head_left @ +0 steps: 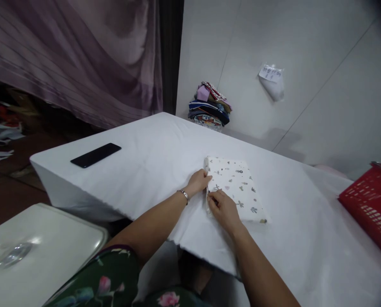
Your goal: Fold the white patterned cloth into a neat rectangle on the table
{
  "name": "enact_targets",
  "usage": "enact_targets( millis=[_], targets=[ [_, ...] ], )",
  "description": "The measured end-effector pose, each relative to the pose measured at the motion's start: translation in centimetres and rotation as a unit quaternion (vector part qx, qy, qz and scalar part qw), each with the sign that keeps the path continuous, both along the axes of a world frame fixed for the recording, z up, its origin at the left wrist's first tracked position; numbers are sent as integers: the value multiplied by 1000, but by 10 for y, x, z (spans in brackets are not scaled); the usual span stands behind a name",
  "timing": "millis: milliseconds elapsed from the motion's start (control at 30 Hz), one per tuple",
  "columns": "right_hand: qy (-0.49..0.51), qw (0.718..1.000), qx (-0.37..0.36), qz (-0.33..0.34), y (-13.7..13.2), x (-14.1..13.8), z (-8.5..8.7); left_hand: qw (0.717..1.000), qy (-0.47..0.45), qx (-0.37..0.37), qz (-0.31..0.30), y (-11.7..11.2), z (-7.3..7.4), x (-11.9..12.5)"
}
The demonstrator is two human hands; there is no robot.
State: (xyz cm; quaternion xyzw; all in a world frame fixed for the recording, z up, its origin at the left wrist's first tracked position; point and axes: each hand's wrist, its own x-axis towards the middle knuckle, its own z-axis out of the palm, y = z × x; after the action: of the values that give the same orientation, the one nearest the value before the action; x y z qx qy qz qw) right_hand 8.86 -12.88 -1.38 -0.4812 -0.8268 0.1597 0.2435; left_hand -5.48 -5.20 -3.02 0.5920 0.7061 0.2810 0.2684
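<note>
We note bare white surface extending left from the folded printed cloth to the flat black object, the cloth lying near the front edge, its left side pinched between nearly closed fingers of left hand and right hand.

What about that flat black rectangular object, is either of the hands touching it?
No, the left hand and right hand are both at the folded white printed cloth, apart from the flat black rectangular object.
</note>
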Motion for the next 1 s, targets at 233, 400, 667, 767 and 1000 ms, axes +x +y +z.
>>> enact_targets(
  millis=[233, 400, 667, 767, 1000],
  targets=[
    [-10, 1000, 17, 12, -1, 1, -2, 999, -2, -33, 1, 14, 6, -1],
    [-29, 999, 25, 14, -2, -1, -2, 999, 38, -33, 9, 33, 11, 2],
    [-55, 997, 39, 39, -5, -3, -3, 997, 71, -5, 23, 33, 8, 6],
    [-54, 997, 43, 43, -7, -5, -3, 998, 65, -6, 23, 32, 8, 5],
    [-60, 997, 36, 41, -9, -7, -2, 997, 71, -4, 22, 35, 8, 3]
  ],
)
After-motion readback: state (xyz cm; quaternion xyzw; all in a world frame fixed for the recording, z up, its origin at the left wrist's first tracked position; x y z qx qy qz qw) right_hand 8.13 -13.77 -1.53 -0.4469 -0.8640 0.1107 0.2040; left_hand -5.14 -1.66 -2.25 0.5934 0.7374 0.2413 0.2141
